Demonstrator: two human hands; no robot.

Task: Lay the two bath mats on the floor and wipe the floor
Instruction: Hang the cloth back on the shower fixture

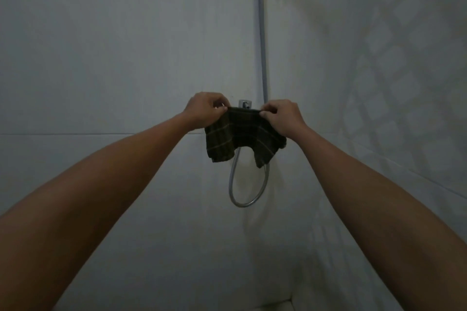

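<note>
Fingers [222, 109] of left hand [203, 111] and right hand [283, 116] pinching top edge of dark checked cloth [240, 136], hanging before the tap [245, 103] and hose loop [249, 184]; bare wall [101, 58] all round.

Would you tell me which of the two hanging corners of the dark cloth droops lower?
The corner below the right hand, at; the dark cloth's other corner, under the left hand, ends slightly higher.
</note>
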